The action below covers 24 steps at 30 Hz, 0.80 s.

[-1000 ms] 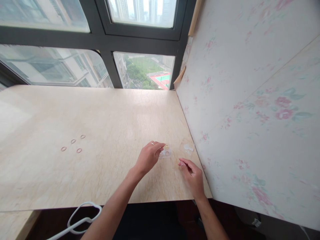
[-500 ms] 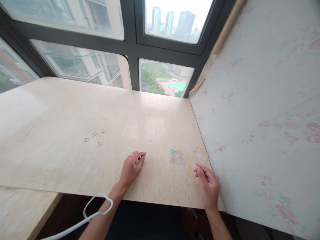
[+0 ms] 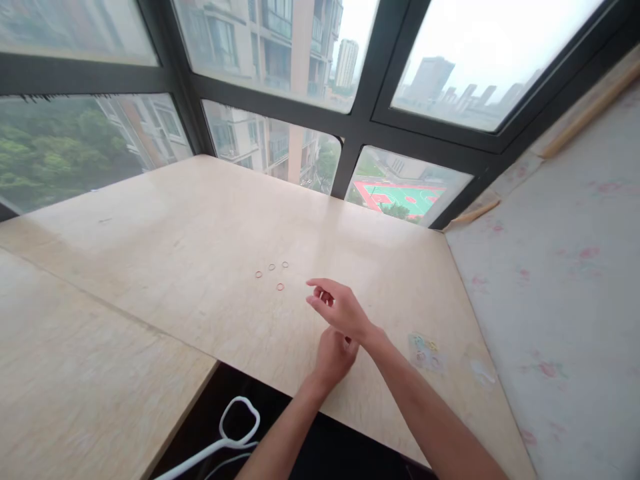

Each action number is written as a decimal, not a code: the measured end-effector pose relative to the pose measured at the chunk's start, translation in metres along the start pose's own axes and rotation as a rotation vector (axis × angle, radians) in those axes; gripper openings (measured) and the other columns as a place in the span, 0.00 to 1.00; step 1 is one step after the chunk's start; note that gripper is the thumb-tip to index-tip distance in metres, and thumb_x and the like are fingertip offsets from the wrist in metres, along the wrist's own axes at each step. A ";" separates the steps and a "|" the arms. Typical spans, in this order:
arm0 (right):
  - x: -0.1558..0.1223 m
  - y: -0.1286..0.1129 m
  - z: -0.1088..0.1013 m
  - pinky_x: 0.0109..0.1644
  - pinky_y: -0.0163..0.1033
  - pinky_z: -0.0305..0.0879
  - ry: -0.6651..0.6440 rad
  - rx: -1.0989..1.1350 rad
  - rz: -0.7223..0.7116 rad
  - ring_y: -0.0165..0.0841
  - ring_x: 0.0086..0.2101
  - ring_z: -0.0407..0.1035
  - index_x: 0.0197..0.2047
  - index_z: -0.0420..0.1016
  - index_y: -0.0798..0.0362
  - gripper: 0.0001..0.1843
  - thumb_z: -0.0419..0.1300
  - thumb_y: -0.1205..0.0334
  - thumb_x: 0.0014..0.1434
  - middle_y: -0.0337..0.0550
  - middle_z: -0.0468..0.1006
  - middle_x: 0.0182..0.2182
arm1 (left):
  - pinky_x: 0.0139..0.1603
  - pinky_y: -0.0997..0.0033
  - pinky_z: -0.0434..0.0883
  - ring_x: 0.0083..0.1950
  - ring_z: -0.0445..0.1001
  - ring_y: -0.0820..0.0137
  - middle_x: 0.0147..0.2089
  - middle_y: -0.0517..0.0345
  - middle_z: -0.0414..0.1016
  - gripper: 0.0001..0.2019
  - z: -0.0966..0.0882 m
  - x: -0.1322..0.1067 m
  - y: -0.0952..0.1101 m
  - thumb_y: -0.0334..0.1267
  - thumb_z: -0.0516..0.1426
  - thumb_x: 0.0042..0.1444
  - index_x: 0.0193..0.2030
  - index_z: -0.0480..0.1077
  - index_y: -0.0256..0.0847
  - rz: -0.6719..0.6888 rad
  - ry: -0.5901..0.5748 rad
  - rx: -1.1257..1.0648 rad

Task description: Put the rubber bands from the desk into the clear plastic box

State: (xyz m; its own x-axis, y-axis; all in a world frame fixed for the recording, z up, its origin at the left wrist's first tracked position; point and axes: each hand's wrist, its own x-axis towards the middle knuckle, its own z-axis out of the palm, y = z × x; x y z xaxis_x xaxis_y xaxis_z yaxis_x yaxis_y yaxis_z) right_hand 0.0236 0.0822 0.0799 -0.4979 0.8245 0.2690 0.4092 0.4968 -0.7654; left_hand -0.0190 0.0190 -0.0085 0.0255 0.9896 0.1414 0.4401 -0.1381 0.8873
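My right hand (image 3: 336, 305) reaches left across the tabletop, its thumb and index finger apart with nothing visible between them. Just left of its fingertips lie several thin reddish rings (image 3: 280, 287), like small rubber bands. Below it is my left hand (image 3: 334, 360), its fingers curled in and partly hidden by my right wrist. Whatever it may hold does not show. To the right of my right forearm lies a small clear compartment box (image 3: 425, 353) with green, yellow and pinkish rings in it.
A clear plastic piece (image 3: 483, 372) lies near the flowered wall (image 3: 560, 320) on the right. Dark window frames (image 3: 345, 163) border the far side of the pale marbled tabletop (image 3: 165, 220). A white looped stand (image 3: 240, 443) rises at the front edge.
The view has turned left. My right hand has moved from beside the clear box across to the left, over my left hand, and its fingers have spread. The rings lie as before.
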 end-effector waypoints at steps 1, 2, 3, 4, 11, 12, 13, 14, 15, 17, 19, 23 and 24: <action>0.016 0.005 0.012 0.35 0.35 0.65 -0.105 -0.087 -0.007 0.28 0.28 0.67 0.50 0.73 0.52 0.14 0.58 0.62 0.60 0.38 0.76 0.32 | 0.27 0.69 0.61 0.26 0.68 0.68 0.24 0.55 0.72 0.07 0.000 0.000 -0.001 0.29 0.53 0.51 0.23 0.66 0.39 -0.013 -0.003 0.008; 0.031 0.010 0.024 0.36 0.35 0.64 -0.198 -0.191 -0.011 0.29 0.28 0.67 0.50 0.72 0.52 0.15 0.59 0.63 0.59 0.38 0.76 0.31 | 0.27 0.69 0.61 0.26 0.68 0.68 0.24 0.55 0.70 0.08 0.001 0.000 -0.001 0.29 0.53 0.50 0.22 0.64 0.40 -0.016 -0.003 0.017; 0.044 0.017 0.034 0.36 0.35 0.63 -0.277 -0.284 -0.014 0.30 0.30 0.68 0.50 0.72 0.52 0.15 0.59 0.64 0.59 0.38 0.76 0.31 | 0.27 0.68 0.60 0.27 0.67 0.67 0.24 0.55 0.69 0.08 0.001 0.000 -0.002 0.29 0.53 0.49 0.21 0.61 0.40 -0.015 -0.002 0.026; 0.056 0.023 0.043 0.37 0.35 0.62 -0.323 -0.324 -0.018 0.31 0.31 0.68 0.49 0.73 0.51 0.14 0.60 0.65 0.59 0.39 0.76 0.32 | 0.28 0.68 0.60 0.28 0.67 0.67 0.24 0.55 0.69 0.09 0.000 0.000 -0.002 0.28 0.53 0.48 0.21 0.60 0.41 -0.011 -0.004 0.031; 0.102 0.056 0.068 0.37 0.33 0.59 -0.513 -0.392 -0.101 0.31 0.35 0.68 0.40 0.77 0.51 0.10 0.61 0.72 0.56 0.43 0.72 0.38 | 0.29 0.67 0.59 0.28 0.67 0.67 0.25 0.56 0.68 0.08 -0.005 -0.001 0.003 0.29 0.52 0.50 0.23 0.59 0.41 0.002 -0.042 -0.001; 0.104 0.058 0.069 0.38 0.33 0.59 -0.533 -0.389 -0.121 0.30 0.35 0.68 0.39 0.77 0.51 0.09 0.62 0.72 0.56 0.42 0.72 0.37 | 0.29 0.67 0.59 0.28 0.67 0.67 0.25 0.56 0.69 0.08 -0.005 -0.001 0.004 0.29 0.52 0.51 0.24 0.60 0.41 0.014 -0.040 -0.014; 0.106 0.061 0.069 0.38 0.33 0.59 -0.548 -0.386 -0.139 0.30 0.35 0.68 0.38 0.77 0.51 0.08 0.62 0.72 0.56 0.42 0.72 0.36 | 0.29 0.68 0.59 0.28 0.67 0.68 0.26 0.56 0.69 0.07 -0.005 -0.001 0.005 0.29 0.52 0.52 0.24 0.61 0.41 0.026 -0.038 -0.025; 0.107 0.062 0.069 0.39 0.32 0.59 -0.559 -0.382 -0.155 0.30 0.36 0.68 0.38 0.77 0.51 0.08 0.62 0.72 0.56 0.41 0.72 0.36 | 0.29 0.68 0.59 0.28 0.67 0.68 0.26 0.56 0.69 0.07 -0.006 -0.001 0.005 0.30 0.52 0.53 0.25 0.62 0.41 0.035 -0.036 -0.031; 0.108 0.064 0.069 0.39 0.32 0.59 -0.566 -0.378 -0.169 0.30 0.36 0.67 0.37 0.77 0.52 0.07 0.62 0.72 0.56 0.41 0.72 0.35 | 0.30 0.68 0.59 0.28 0.67 0.68 0.26 0.56 0.70 0.07 -0.006 -0.001 0.006 0.30 0.52 0.54 0.26 0.62 0.41 0.041 -0.032 -0.033; 0.106 0.066 0.068 0.40 0.32 0.58 -0.572 -0.374 -0.189 0.29 0.36 0.67 0.35 0.76 0.53 0.05 0.61 0.72 0.57 0.40 0.72 0.35 | 0.30 0.69 0.59 0.28 0.67 0.69 0.26 0.56 0.70 0.06 -0.006 -0.001 0.006 0.31 0.52 0.54 0.26 0.63 0.40 0.040 -0.023 -0.022; 0.103 0.067 0.068 0.39 0.31 0.58 -0.569 -0.375 -0.200 0.29 0.36 0.67 0.34 0.75 0.53 0.05 0.60 0.72 0.59 0.40 0.72 0.35 | 0.29 0.70 0.58 0.28 0.67 0.69 0.26 0.57 0.69 0.06 -0.005 -0.001 0.005 0.30 0.52 0.53 0.26 0.63 0.40 0.037 -0.012 -0.006; 0.095 0.068 0.069 0.39 0.33 0.57 -0.530 -0.393 -0.211 0.31 0.36 0.66 0.34 0.72 0.54 0.05 0.58 0.70 0.61 0.43 0.72 0.36 | 0.29 0.71 0.55 0.28 0.65 0.70 0.25 0.59 0.67 0.07 -0.003 -0.001 0.003 0.28 0.52 0.50 0.23 0.61 0.39 0.041 -0.012 0.012; 0.093 0.068 0.070 0.39 0.34 0.57 -0.520 -0.397 -0.212 0.31 0.37 0.65 0.34 0.71 0.54 0.05 0.57 0.70 0.62 0.43 0.71 0.36 | 0.28 0.71 0.55 0.28 0.64 0.71 0.24 0.59 0.66 0.07 -0.003 -0.001 0.002 0.28 0.52 0.49 0.22 0.60 0.39 0.037 -0.014 0.020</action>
State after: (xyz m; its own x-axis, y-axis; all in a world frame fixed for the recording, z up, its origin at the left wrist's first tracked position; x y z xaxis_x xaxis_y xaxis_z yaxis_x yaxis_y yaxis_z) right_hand -0.0480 0.1738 0.0122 -0.8599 0.5105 -0.0018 0.4621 0.7768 -0.4278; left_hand -0.0203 0.0173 -0.0054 0.0542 0.9844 0.1674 0.4564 -0.1735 0.8727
